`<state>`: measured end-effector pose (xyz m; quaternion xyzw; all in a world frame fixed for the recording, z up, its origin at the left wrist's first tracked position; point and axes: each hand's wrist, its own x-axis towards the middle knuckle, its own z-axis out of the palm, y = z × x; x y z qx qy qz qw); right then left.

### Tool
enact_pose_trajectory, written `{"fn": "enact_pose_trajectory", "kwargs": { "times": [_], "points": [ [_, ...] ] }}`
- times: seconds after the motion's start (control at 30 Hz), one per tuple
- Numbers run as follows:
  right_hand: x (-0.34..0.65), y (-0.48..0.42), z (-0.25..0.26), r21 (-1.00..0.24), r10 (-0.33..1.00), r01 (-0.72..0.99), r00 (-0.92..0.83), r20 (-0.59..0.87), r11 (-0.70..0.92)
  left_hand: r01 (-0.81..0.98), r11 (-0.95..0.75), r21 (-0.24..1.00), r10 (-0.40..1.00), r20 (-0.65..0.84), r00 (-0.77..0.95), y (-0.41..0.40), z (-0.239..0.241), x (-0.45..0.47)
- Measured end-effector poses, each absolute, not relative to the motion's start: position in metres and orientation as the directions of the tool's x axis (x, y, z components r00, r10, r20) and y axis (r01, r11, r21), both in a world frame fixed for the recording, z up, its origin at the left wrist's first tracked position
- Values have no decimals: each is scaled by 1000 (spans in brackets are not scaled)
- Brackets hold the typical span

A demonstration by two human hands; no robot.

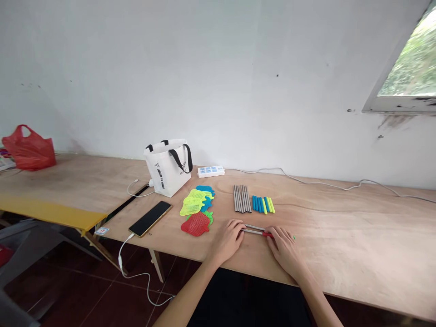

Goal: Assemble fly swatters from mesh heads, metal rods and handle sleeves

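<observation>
Two metal rods (252, 232) lie side by side on the counter (357, 236), near its front edge, spanning your hands. Your left hand (229, 238) covers their left ends; your right hand (282, 245) covers most of the red handle (268, 235), and a green tip (294, 237) shows beyond it. The fingers bend over these parts; whether they grip or merely rest cannot be determined. In my judgement, alignment calls for level ends, rods parallel and even, light pressure from both palms. Loose rods (242, 199) and blue and yellow handles (263, 205) lie behind, apart from your hands.
</observation>
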<state>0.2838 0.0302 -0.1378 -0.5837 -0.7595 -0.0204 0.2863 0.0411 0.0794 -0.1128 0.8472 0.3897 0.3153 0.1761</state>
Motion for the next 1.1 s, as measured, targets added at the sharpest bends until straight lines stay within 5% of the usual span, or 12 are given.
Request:
{"fn": "enact_pose_trajectory", "kwargs": {
  "times": [0.83,1.1],
  "points": [
    [285,32,-142,-302,859,899,-139,492,318,578,-666,472,746,404,529,77,-107,41],
    [283,29,-137,-302,873,906,-129,471,297,529,-639,558,765,390,512,78,-107,43]
  ]
}}
